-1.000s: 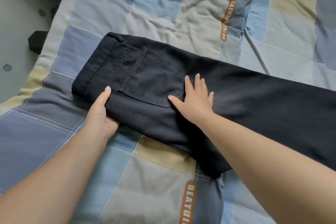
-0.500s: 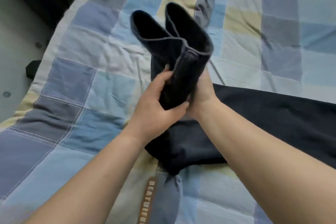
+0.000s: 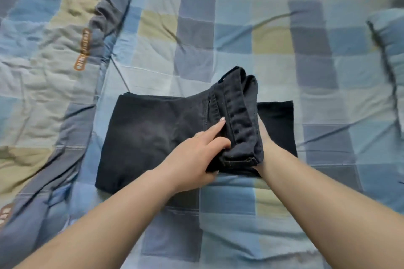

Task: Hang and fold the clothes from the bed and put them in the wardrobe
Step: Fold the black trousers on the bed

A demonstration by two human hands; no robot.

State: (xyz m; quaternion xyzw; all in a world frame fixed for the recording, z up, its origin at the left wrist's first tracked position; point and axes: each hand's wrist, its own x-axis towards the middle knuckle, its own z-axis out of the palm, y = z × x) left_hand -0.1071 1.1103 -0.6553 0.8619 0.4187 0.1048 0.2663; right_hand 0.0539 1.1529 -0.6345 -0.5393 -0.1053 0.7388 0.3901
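Both hands are gripping the waistband end of the dark jeans (image 3: 153, 137) on the checked bedspread (image 3: 240, 35): left hand (image 3: 196, 159) and right hand (image 3: 265, 148) are steering the fold over the legs.

Soft even daylight, faint shadows; slight motion blur throughout, wide-angle bending at edges.

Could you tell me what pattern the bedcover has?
The bedcover is blue, grey and yellow checks; head view.
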